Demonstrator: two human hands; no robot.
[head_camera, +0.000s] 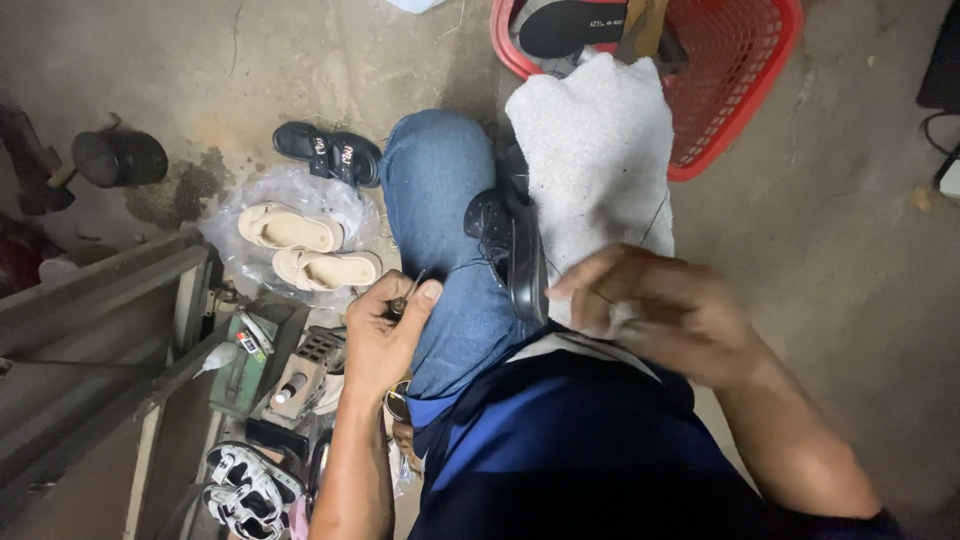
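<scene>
The left hand (385, 335) rests on the left knee of the jeans (440, 230), its grip narrow, thumb and fingers pinched on a thin metal awl (408, 292) whose tip points up and to the right. A dark thread (470, 265) runs from there toward the black shoe (515, 250), which lies wedged between the knees, sole edge turned up, touching the white cloth (590, 160) draped over the right leg.

The right hand (650, 310) hangs just over the lower edge of the cloth, beside the shoe (it is blurred, so whether its grip holds the thread I cannot tell); the fingers are curled loosely inward.

On the concrete floor to the left, a pair of beige sandals (305, 250) lies on a clear plastic sheet (235, 215), with a black sandal (330, 152) just above them. Lower left there is a green box (245, 365) with small tools, and a black-and-white sandal (245, 490) near the bottom edge. A red basket (740, 90) stands beyond the cloth, holding a black insole (570, 25). A dark round can (120, 158) sits at far left.
</scene>
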